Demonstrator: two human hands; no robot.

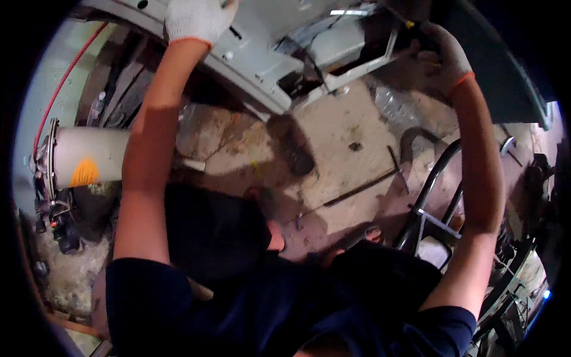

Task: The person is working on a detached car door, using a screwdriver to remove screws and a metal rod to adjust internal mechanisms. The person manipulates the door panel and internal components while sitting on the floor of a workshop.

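Both my hands wear white knitted gloves with orange cuffs. My left hand (199, 21) is at the top edge, over a light grey sheet-metal panel (256, 59) with cut-outs, like part of a vehicle body. Its fingers are mostly cut off by the picture's edge; a small greenish spot shows beside them. My right hand (449, 56) is raised at the upper right, fingers curled, beside the panel's far right end. By its fingertips is a thin dark tool with a yellow part (410, 24); its form is too dim to name.
A long T-shaped metal bar (363, 189) lies on the stained floor. Black tubular frame (437, 184) stands at right, below a dark green sheet (505, 53). At left are a pale cylinder (89, 156) with an orange label and a red hose (65, 83). Clear plastic (392, 104) lies near the panel.
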